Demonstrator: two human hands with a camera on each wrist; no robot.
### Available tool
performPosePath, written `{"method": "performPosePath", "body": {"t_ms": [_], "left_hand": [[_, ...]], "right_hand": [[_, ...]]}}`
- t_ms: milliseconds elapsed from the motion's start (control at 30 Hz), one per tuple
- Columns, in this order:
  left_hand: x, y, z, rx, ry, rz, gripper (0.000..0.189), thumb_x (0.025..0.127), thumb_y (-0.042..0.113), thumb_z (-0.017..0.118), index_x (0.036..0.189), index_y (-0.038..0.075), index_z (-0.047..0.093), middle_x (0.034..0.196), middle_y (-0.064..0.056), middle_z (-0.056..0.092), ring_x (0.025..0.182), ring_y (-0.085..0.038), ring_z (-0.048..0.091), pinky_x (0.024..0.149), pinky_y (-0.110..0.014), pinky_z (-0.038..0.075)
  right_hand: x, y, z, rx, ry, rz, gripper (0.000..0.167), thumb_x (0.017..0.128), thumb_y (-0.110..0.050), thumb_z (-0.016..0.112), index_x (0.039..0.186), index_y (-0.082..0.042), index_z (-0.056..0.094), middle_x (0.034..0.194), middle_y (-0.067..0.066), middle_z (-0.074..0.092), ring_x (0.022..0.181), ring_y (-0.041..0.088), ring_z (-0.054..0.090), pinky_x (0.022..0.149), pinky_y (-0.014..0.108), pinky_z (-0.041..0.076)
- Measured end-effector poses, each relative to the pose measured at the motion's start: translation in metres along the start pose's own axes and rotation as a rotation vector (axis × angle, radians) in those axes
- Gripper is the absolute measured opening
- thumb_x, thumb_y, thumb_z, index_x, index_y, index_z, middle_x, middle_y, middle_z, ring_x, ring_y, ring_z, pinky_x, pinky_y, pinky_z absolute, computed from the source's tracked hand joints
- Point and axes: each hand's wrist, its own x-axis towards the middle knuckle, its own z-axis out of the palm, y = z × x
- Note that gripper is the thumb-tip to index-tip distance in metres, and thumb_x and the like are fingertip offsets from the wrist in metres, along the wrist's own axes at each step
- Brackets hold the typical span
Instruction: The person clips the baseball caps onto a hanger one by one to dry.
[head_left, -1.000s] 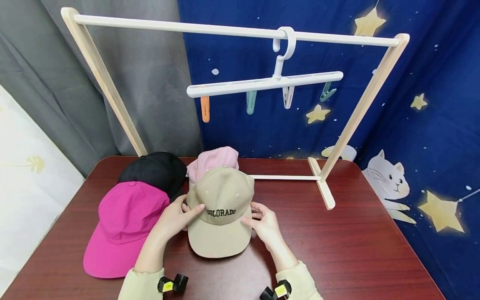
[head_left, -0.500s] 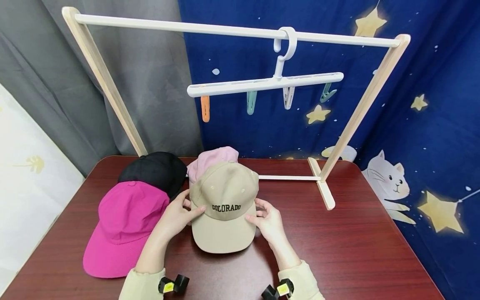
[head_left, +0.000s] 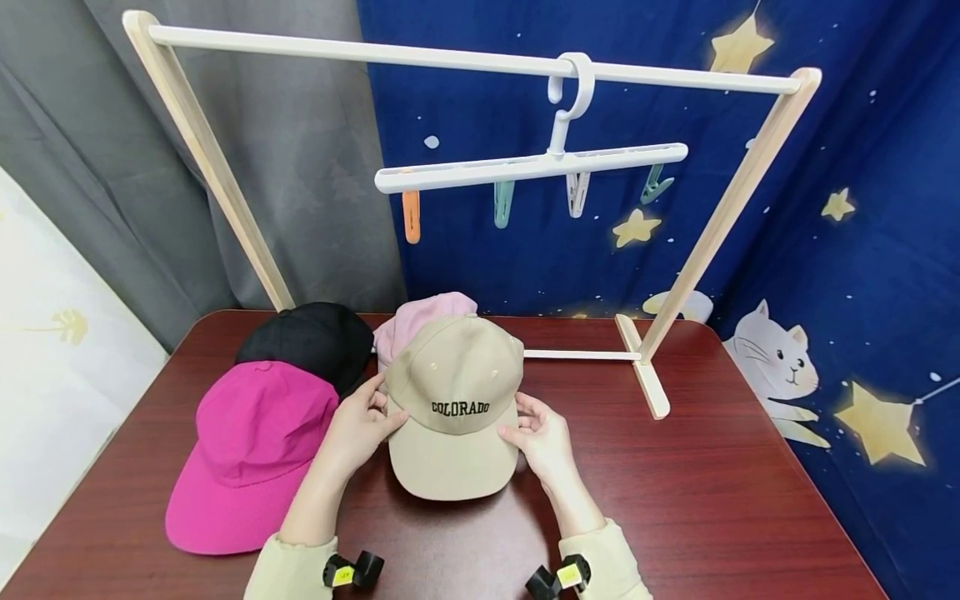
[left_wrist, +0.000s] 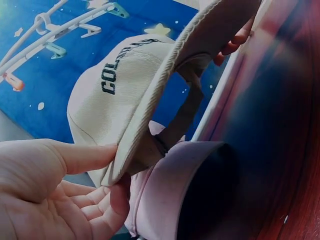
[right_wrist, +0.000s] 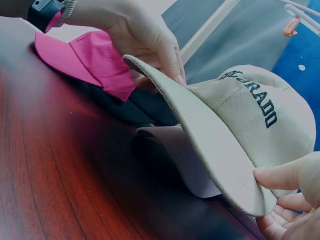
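Between both hands is a beige baseball cap with dark COLORADO lettering, its brim toward the person. My left hand pinches the cap's left side where brim meets crown, thumb on top and fingers beneath, as the left wrist view shows. On the opposite side my right hand pinches the brim's edge the same way, seen in the right wrist view. The cap is held above the table, its open underside showing in the left wrist view. Behind it a light pink cap is partly hidden; its brim shows below.
A magenta cap and a black cap lie at the left of the reddish-brown table. A wooden rack stands behind, carrying a white hanger with several clips, among them an orange clip.
Both hands have lifted the beige cap slightly and shifted it right and away from the person. The other caps, rack and hanger stay where they were.
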Motion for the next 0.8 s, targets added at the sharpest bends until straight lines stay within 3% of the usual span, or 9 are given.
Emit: {"method": "performPosePath", "body": {"t_ms": [200, 567, 800], "left_hand": [[0.0, 0.003, 0.002, -0.042, 0.017, 0.009, 0.072, 0.083, 0.003, 0.073, 0.143, -0.007, 0.033, 0.085, -0.01, 0.055, 0.052, -0.011, 0.05, 0.053, -0.023, 0.044], [0.001, 0.001, 0.009, -0.074, 0.032, 0.025, 0.071, 0.082, 0.0, 0.073, 0.143, -0.004, 0.036, 0.082, -0.012, 0.058, 0.055, -0.018, 0.054, 0.05, -0.03, 0.051], [0.0, 0.005, 0.012, -0.138, 0.057, -0.015, 0.069, 0.082, 0.002, 0.074, 0.142, -0.004, 0.039, 0.086, -0.012, 0.059, 0.054, -0.013, 0.055, 0.055, -0.031, 0.052]], "right_hand": [[0.001, -0.002, -0.003, -0.011, 0.032, 0.0, 0.057, 0.076, 0.011, 0.072, 0.128, 0.015, 0.049, 0.11, 0.025, 0.061, 0.088, 0.031, 0.065, 0.069, 0.022, 0.052], [0.003, -0.008, -0.009, -0.005, 0.037, 0.007, 0.056, 0.077, 0.011, 0.07, 0.129, 0.013, 0.05, 0.11, 0.023, 0.058, 0.078, 0.015, 0.065, 0.068, 0.022, 0.052], [0.004, -0.011, -0.011, 0.012, 0.056, 0.011, 0.057, 0.076, 0.013, 0.07, 0.13, 0.009, 0.052, 0.11, 0.021, 0.058, 0.077, 0.013, 0.065, 0.069, 0.023, 0.052]]}}
